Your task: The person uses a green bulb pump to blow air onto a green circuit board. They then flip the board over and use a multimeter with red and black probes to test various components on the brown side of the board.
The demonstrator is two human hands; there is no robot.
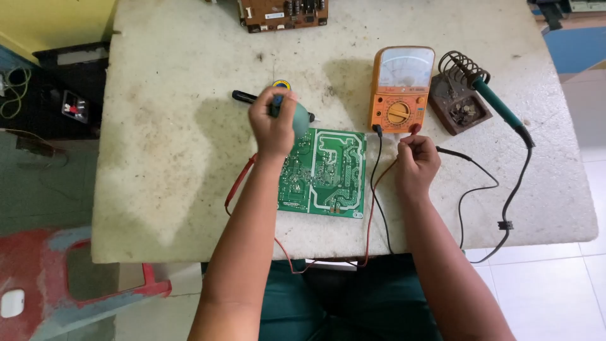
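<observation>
- While the head view looks straight down on a worn white table (177, 189), both forearms reach up from the bottom edge.
- Left hand (273, 123): fingers curled shut around a teal tool (302, 120) with a dark tip. The fist hangs over the top left corner of the board, knuckles toward the camera.
- Tool: its body sticks out to the right of the fist, over the board's upper edge. Whether it touches the board cannot be told.
- Right hand (415, 161): fingers drawn together in a pinch at the red plug (413, 129) in the meter's lower right corner. The palm rests on the table, just right of the board.
- Board (323, 172): green, solder side up, lying flat at mid-table between the 2 hands.
- Meter (402, 88): orange analog type, flat on the table just above the board's right corner. 2 leads run from its lower edge, a black lead (377, 189) and a red lead (369, 215), both trailing down off the near table edge.
- A black probe (245, 96) lies just left of the left hand; a small yellow and blue tin (281, 84) sits just above it.
- Soldering iron (499, 107): green handle, parked in a coil stand (459, 95) right of the meter, cord looping across the table's right side.
- A brown board (282, 12) lies at the far table edge.
</observation>
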